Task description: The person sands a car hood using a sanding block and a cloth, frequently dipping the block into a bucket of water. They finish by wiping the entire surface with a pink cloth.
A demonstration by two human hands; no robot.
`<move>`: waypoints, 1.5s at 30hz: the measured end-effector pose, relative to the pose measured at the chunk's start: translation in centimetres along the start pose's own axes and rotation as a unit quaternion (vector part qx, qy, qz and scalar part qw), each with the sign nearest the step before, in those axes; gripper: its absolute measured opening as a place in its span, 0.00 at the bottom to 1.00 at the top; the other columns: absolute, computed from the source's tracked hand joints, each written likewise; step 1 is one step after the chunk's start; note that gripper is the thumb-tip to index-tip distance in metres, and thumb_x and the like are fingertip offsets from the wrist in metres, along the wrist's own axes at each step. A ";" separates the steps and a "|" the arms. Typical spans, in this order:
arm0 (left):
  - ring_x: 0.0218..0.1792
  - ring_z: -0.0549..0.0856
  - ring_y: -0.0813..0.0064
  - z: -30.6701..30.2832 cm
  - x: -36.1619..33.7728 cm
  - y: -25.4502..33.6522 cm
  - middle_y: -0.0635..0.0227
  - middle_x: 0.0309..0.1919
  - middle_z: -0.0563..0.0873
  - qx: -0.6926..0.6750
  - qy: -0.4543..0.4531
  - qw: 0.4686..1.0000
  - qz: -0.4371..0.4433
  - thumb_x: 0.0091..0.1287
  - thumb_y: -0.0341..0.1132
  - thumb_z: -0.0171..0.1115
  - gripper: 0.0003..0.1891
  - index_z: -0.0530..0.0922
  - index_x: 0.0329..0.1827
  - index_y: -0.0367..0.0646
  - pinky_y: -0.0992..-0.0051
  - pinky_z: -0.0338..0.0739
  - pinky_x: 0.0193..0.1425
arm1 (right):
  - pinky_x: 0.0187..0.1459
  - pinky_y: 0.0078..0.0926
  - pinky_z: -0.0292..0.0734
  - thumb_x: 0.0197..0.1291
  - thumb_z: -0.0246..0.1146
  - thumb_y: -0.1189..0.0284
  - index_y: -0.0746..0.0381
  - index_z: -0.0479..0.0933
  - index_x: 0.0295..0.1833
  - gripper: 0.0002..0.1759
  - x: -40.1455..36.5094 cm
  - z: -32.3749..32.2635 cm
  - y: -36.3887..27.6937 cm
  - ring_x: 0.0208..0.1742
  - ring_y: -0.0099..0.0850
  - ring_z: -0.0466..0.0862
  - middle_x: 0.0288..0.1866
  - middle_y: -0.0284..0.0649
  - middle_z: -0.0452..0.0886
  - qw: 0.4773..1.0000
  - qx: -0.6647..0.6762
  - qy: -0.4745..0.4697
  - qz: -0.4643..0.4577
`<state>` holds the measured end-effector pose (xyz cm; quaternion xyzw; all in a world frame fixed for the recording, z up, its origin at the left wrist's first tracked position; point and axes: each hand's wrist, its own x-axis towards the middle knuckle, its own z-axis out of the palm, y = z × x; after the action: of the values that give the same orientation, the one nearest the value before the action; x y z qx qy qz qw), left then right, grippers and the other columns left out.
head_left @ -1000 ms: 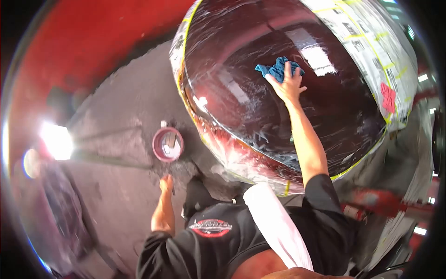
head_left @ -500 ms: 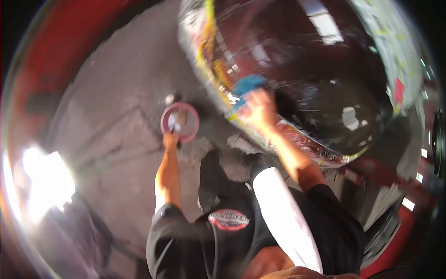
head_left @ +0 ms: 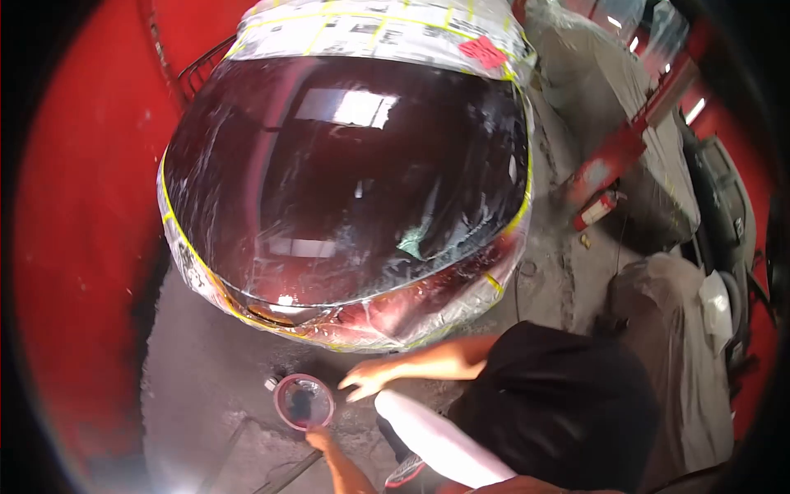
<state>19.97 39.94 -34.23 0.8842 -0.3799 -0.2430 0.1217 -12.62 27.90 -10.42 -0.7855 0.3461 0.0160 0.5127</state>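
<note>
My left hand [head_left: 318,439] is closed on the near rim of a pink-rimmed bucket [head_left: 281,414], held low over the grey floor. Inside it shows a dark bluish shape, perhaps a cloth, not clear enough to be sure. Just right of the bucket is my right hand [head_left: 368,379], fingers spread and nothing visible in them. Beyond both hands stands a car with a glossy dark red hood [head_left: 346,189], wet-looking and streaked with whitish marks. Yellow tape [head_left: 517,221] runs along its edge.
Taped newspaper and plastic [head_left: 387,33] cover the car past the hood, with a red sheet [head_left: 483,53] on it. To the right stand a red post [head_left: 609,160], a fire extinguisher [head_left: 596,212] and plastic-draped shapes [head_left: 666,346]. A red wall [head_left: 82,206] rises at left.
My right hand has left the hood and come down beside the bucket; the blue cloth it pressed there is no longer in it. The view has turned, showing the whole hood.
</note>
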 end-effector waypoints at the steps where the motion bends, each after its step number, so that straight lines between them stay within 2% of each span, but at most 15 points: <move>1: 0.43 0.89 0.40 -0.6 -3.9 3.5 0.43 0.41 0.90 -0.015 0.031 0.998 0.045 0.69 0.41 0.58 0.19 0.87 0.47 0.32 0.50 0.82 0.53 | 0.67 0.45 0.74 0.68 0.60 0.42 0.60 0.75 0.71 0.38 -5.1 1.1 4.2 0.67 0.51 0.79 0.67 0.54 0.79 0.998 -0.004 0.028 0.048; 5: 0.54 0.87 0.45 0.4 -14.2 18.9 0.47 0.52 0.88 -0.101 0.092 0.969 0.205 0.71 0.38 0.59 0.17 0.86 0.56 0.38 0.57 0.79 0.63 | 0.51 0.52 0.79 0.65 0.63 0.45 0.58 0.82 0.61 0.30 -29.7 2.7 16.9 0.50 0.57 0.85 0.48 0.57 0.86 0.945 -0.005 0.200 0.259; 9: 0.66 0.79 0.44 -0.7 -25.5 39.3 0.43 0.66 0.79 -0.223 0.110 0.904 0.348 0.73 0.38 0.61 0.18 0.83 0.62 0.39 0.55 0.73 0.71 | 0.56 0.46 0.80 0.63 0.65 0.46 0.65 0.80 0.63 0.35 -52.1 4.9 23.8 0.55 0.54 0.86 0.53 0.55 0.87 0.836 -0.023 0.381 0.395; 11: 0.73 0.72 0.44 0.3 -28.3 47.3 0.42 0.71 0.74 -0.112 0.159 0.866 0.461 0.72 0.41 0.64 0.22 0.81 0.66 0.43 0.48 0.64 0.76 | 0.58 0.43 0.80 0.64 0.66 0.48 0.67 0.79 0.64 0.35 -58.7 5.2 25.2 0.55 0.52 0.87 0.55 0.55 0.87 0.752 0.009 0.470 0.461; 18: 0.82 0.50 0.35 6.4 -33.5 66.2 0.33 0.80 0.54 -0.017 0.031 0.922 0.386 0.72 0.64 0.54 0.46 0.56 0.83 0.43 0.39 0.45 0.81 | 0.56 0.28 0.80 0.68 0.67 0.59 0.71 0.77 0.65 0.30 -64.9 -1.9 24.9 0.52 0.33 0.88 0.55 0.49 0.88 0.685 0.165 0.626 0.334; 21: 0.81 0.42 0.28 10.5 -35.6 67.8 0.30 0.80 0.49 0.042 0.090 0.930 0.354 0.73 0.67 0.50 0.48 0.51 0.85 0.41 0.31 0.38 0.79 | 0.54 0.24 0.79 0.70 0.67 0.63 0.69 0.79 0.64 0.25 -62.7 -6.6 25.9 0.49 0.25 0.86 0.50 0.43 0.89 0.685 0.202 0.666 0.215; 30: 0.81 0.44 0.26 12.9 -35.3 68.2 0.41 0.83 0.50 0.087 0.128 0.941 0.302 0.80 0.51 0.47 0.32 0.56 0.85 0.60 0.26 0.38 0.77 | 0.49 0.23 0.81 0.70 0.68 0.64 0.66 0.83 0.59 0.20 -62.7 -29.2 30.0 0.46 0.23 0.87 0.48 0.43 0.91 0.732 0.095 0.632 0.235; 31: 0.81 0.43 0.27 13.0 -35.4 68.2 0.46 0.84 0.49 0.076 0.123 0.947 0.288 0.80 0.49 0.45 0.30 0.56 0.85 0.62 0.26 0.37 0.77 | 0.48 0.24 0.82 0.69 0.69 0.65 0.67 0.83 0.58 0.19 -62.3 -31.8 32.2 0.46 0.24 0.88 0.51 0.47 0.90 0.746 0.018 0.640 0.184; 32: 0.82 0.42 0.30 12.4 -35.9 68.9 0.47 0.84 0.49 0.073 0.106 0.956 0.264 0.80 0.50 0.45 0.30 0.57 0.85 0.62 0.27 0.36 0.77 | 0.46 0.33 0.83 0.68 0.68 0.59 0.63 0.85 0.55 0.19 -61.6 -35.2 32.2 0.45 0.42 0.90 0.47 0.48 0.90 0.733 -0.004 0.666 0.137; 35: 0.83 0.41 0.35 12.6 -36.0 70.3 0.48 0.85 0.47 0.034 0.123 0.969 0.211 0.80 0.54 0.44 0.32 0.54 0.86 0.64 0.28 0.34 0.77 | 0.47 0.28 0.83 0.69 0.69 0.63 0.62 0.85 0.55 0.17 -60.6 -46.5 31.3 0.48 0.32 0.89 0.49 0.44 0.90 0.736 -0.124 0.659 0.094; 38: 0.83 0.41 0.36 12.0 -36.8 72.1 0.49 0.85 0.46 0.048 0.141 0.974 0.169 0.79 0.55 0.46 0.33 0.54 0.86 0.64 0.28 0.35 0.77 | 0.49 0.39 0.83 0.64 0.71 0.62 0.62 0.86 0.46 0.15 -58.8 -59.2 32.9 0.47 0.46 0.88 0.47 0.47 0.89 0.717 -0.260 0.645 -0.046; 40: 0.84 0.42 0.37 12.4 -36.6 71.8 0.49 0.85 0.47 0.061 0.152 0.974 0.156 0.78 0.57 0.47 0.34 0.54 0.86 0.64 0.29 0.35 0.78 | 0.50 0.42 0.81 0.60 0.72 0.58 0.60 0.87 0.47 0.17 -58.3 -66.6 31.8 0.44 0.45 0.87 0.40 0.45 0.89 0.769 -0.206 0.600 0.074; 41: 0.84 0.44 0.38 12.6 -36.4 71.5 0.50 0.85 0.49 0.055 0.164 0.970 0.171 0.78 0.57 0.49 0.34 0.56 0.85 0.64 0.30 0.37 0.79 | 0.48 0.41 0.81 0.60 0.72 0.57 0.57 0.88 0.47 0.17 -56.7 -71.2 36.4 0.42 0.43 0.88 0.37 0.43 0.89 0.668 -0.328 0.667 -0.042; 42: 0.84 0.46 0.39 12.8 -36.3 71.5 0.50 0.85 0.51 0.046 0.179 0.966 0.183 0.77 0.57 0.50 0.35 0.57 0.85 0.63 0.31 0.38 0.79 | 0.48 0.39 0.81 0.60 0.71 0.55 0.55 0.88 0.49 0.18 -56.5 -74.1 35.2 0.42 0.42 0.88 0.35 0.44 0.88 0.673 -0.361 0.643 0.055; 45: 0.84 0.49 0.44 13.3 -35.8 71.2 0.50 0.84 0.53 0.045 0.207 0.961 0.178 0.78 0.56 0.50 0.35 0.56 0.85 0.58 0.35 0.40 0.81 | 0.71 0.55 0.67 0.62 0.57 0.32 0.42 0.72 0.76 0.42 -53.4 -84.3 42.7 0.70 0.56 0.74 0.69 0.57 0.75 0.627 -0.447 0.630 0.102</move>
<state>-51.81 17.13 -5.00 0.8381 -0.5080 -0.0120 0.1986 -104.89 -22.78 15.86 -0.6963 0.6129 -0.2780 -0.2496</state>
